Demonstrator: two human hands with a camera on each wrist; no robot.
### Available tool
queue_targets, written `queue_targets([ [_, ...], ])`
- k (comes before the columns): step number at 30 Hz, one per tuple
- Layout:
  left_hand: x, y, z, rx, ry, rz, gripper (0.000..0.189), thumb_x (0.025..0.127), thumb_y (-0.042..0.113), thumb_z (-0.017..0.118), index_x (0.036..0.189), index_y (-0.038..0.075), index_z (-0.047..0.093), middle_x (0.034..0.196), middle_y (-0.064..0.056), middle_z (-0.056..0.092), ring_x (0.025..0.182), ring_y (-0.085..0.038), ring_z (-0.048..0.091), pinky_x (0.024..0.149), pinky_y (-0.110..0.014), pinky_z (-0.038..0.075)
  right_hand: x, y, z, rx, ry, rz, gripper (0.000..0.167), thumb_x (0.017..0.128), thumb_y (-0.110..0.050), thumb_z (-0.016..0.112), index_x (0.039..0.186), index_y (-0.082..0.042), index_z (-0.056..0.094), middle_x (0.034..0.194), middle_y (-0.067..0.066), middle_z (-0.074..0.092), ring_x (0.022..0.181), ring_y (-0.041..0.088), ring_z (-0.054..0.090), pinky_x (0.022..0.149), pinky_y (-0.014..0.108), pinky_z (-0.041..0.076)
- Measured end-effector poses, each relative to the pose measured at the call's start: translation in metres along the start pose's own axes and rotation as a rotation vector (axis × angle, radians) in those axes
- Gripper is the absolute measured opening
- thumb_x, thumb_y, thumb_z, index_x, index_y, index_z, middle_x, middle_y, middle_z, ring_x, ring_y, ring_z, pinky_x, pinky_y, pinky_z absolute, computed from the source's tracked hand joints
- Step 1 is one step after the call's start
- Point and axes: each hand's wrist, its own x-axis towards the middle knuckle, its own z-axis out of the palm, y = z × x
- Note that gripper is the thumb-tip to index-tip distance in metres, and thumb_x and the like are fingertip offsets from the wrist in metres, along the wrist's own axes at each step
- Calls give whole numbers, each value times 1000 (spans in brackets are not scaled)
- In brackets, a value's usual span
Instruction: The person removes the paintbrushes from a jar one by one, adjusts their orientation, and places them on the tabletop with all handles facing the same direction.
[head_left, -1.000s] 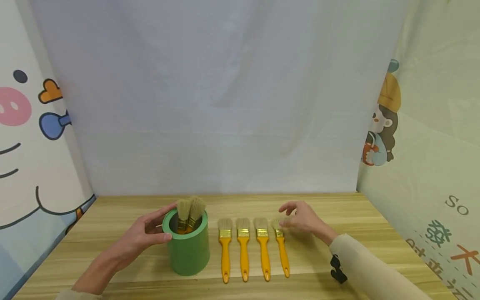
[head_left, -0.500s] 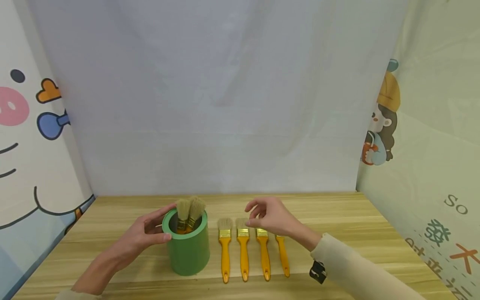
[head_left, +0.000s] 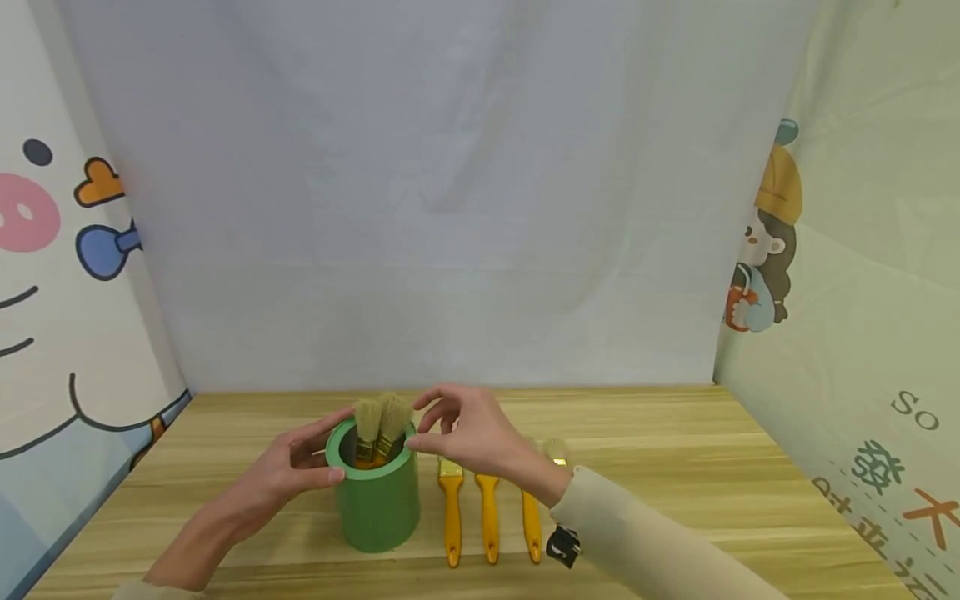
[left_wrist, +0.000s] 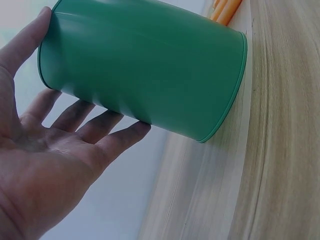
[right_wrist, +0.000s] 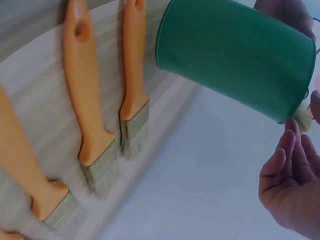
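The green can (head_left: 378, 512) stands upright at the lower centre-left of the head view, with two upright brushes (head_left: 394, 417) in it, bristles up and showing above the rim. The left hand (head_left: 279, 468) grips the can from its left side: the thumb lies at the near edge of the rim and the fingers reach to the far edge, while the left wrist view shows the fingertips spread along the green wall. The right hand (head_left: 468, 429) is at the right side of the rim, its thumb and forefinger curved and parted, close beside the bristles; the right wrist view shows nothing plainly held, and I cannot tell whether its thumb touches the can. Right of the can, four flat brushes (head_left: 452, 521) with orange handles lie side by side on the wood-grain table (head_left: 675, 433), handles toward the bottom of the frame; the right hand and the right sleeve (head_left: 645, 533) partly cover them. A black item (head_left: 564, 546) hangs by the right cuff. A pale cloth (head_left: 450, 208) fills the upper middle, between a cartoon-printed sheet (head_left: 45, 333) at the left edge and a greenish printed sheet (head_left: 862, 250) at the right.
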Motion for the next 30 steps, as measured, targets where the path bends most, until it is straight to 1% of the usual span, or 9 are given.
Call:
queue_targets([
  [5,0,0,0,-13,-10,6,76,104,8,64,169,9,25,164,-23,35,138,-36,51,100,-39,52,7,-7,10,-24,61,-12,32,87,-20,89,113,-14,72,84,-13,71,61,14,51,59,25,42],
  [8,0,1,0,-18,-13,12,75,104,7,63,169,8,25,164,-23,35,138,-35,51,100,-39,53,9,-12,13,-35,63,-4,34,87,-20,90,116,-16,72,84,-14,72,60,15,49,58,25,40],
  [10,0,0,-1,-15,-12,24,76,103,6,63,168,5,23,164,-25,34,137,-36,52,100,-40,53,11,-13,15,-40,49,1,38,87,-21,91,119,-17,70,87,-12,73,60,15,49,59,26,40],
  [13,-1,0,-1,-7,-8,39,78,103,6,64,167,-1,20,163,-30,33,136,-39,52,99,-39,54,15,-13,18,-52,26,4,43,88,-22,90,124,-18,68,94,-9,72,65,15,53,61,27,43],
  [16,-2,0,-2,-3,-5,40,79,103,7,64,166,-4,17,161,-35,33,135,-44,52,97,-38,54,19,-12,20,-66,13,-13,44,89,-21,89,127,-18,66,97,-7,71,72,14,58,66,28,48],
  [19,-2,0,-2,-6,-5,33,79,103,8,64,166,-3,17,160,-34,34,134,-44,53,97,-39,54,24,-11,23,-73,15,-25,43,90,-19,87,127,-18,65,96,-7,71,78,11,62,70,28,51],
  [22,-1,0,-2,-10,-6,29,78,103,7,63,166,-4,18,159,-33,37,132,-40,56,98,-40,54,28,-11,27,-65,20,-21,42,91,-18,87,127,-18,65,94,-7,71,77,8,63,70,27,52],
  [25,0,0,-1,-19,-3,8,78,103,7,64,166,-5,18,159,-32,37,131,-37,58,98,-40,54,31,-12,30,-69,28,-12,41,91,-19,87,126,-19,65,93,-8,71,75,7,63,69,27,52],
  [30,-1,2,-2,-22,1,-22,83,104,11,64,166,-7,12,161,-35,32,136,-43,53,98,-38,54,36,-12,35,-112,36,-21,43,89,-23,89,125,-20,64,95,-7,70,81,7,64,70,25,53],
])
